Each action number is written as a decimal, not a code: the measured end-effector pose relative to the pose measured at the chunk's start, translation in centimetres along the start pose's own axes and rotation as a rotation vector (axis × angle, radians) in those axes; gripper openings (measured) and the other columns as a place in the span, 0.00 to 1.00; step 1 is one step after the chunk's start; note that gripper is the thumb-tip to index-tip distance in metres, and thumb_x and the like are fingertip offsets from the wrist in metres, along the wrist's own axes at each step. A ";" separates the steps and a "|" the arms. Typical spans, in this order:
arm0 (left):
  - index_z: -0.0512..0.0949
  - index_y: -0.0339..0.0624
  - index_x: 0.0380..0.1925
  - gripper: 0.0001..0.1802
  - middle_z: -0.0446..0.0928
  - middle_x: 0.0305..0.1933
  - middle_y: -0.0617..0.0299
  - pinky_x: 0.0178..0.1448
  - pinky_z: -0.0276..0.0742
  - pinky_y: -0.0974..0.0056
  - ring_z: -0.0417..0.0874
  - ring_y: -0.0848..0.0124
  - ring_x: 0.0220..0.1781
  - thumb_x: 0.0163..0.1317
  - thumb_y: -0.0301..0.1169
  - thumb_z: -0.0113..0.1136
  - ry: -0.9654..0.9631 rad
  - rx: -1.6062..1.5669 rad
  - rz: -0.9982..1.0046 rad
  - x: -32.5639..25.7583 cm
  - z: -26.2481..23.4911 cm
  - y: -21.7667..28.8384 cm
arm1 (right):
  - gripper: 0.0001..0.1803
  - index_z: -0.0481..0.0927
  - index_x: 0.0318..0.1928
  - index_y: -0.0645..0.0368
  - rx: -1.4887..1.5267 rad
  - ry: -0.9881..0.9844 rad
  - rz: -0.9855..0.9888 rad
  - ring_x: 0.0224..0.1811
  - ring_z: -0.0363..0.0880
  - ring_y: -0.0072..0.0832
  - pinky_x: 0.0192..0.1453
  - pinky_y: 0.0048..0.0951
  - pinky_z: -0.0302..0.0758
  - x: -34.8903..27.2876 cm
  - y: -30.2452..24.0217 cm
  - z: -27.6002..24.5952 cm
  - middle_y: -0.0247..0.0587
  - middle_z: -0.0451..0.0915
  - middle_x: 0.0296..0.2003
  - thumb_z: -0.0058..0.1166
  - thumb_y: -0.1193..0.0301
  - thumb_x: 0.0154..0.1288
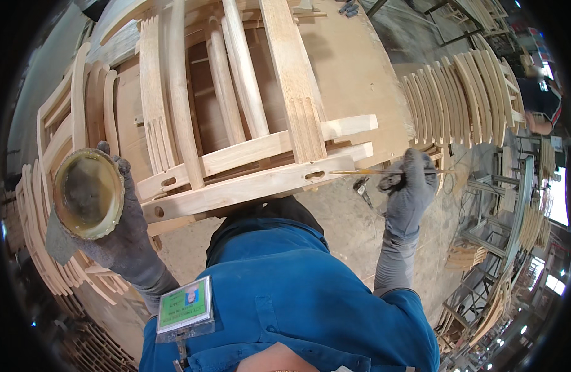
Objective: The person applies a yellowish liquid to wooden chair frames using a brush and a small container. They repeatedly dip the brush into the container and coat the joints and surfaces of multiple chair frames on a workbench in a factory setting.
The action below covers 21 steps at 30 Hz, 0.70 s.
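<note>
Through the head camera I view two gloved hands at the near side of a pale wooden frame (298, 87). The frame rests over a table (369, 93), slats running away to the far side.

Left hand (128, 214): I read the grip as holding, fingers curled around a round bowl (90, 234) with yellowish contents. The bowl is left of the frame, apart from it.

Right hand (412, 180): fingers closed together on a thin stick (366, 172). Its left end lies at the right part of the near rail (248, 193), just beside an oblong slot (314, 177). I cannot tell whether that end touches the wood.

Possible faults:
1. Spill. If the left wrist tips the bowl, its contents, if runny, could run onto the glove or the curved wooden parts (45, 217) nearby.
2. Smear. If the stick's end is wet and drifts from the slot, it could mark the rail's face.
3. Slip. A thin stick in a thick glove could roll and lose its aim.
4. Bump. The near rail sits close to the blue shirt (285, 266); leaning forward could shift the frame.
</note>
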<state>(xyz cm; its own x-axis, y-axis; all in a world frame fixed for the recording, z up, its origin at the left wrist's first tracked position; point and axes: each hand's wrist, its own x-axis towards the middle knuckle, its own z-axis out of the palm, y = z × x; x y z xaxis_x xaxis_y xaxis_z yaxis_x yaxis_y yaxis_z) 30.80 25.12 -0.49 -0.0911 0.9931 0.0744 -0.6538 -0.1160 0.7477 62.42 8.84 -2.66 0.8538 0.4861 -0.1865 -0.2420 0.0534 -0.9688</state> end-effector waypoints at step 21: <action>0.62 0.42 0.58 0.24 0.68 0.57 0.57 0.62 0.67 0.60 0.71 0.66 0.58 0.67 0.43 0.43 -0.049 -0.336 0.252 -5.1 -5.9 6.7 | 0.15 0.74 0.20 0.59 -0.050 -0.085 -0.384 0.17 0.60 0.21 0.23 0.22 0.58 -10.3 -2.4 7.2 0.35 0.66 0.14 0.53 0.65 0.60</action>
<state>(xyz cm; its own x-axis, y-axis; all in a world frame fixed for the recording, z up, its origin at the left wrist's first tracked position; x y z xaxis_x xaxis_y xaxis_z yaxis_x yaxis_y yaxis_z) 22.45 19.21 0.31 -0.2485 0.9318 0.2647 -0.8253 -0.3467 0.4457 50.86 9.98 2.74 0.8359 0.5097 0.2036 0.1123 0.2042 -0.9725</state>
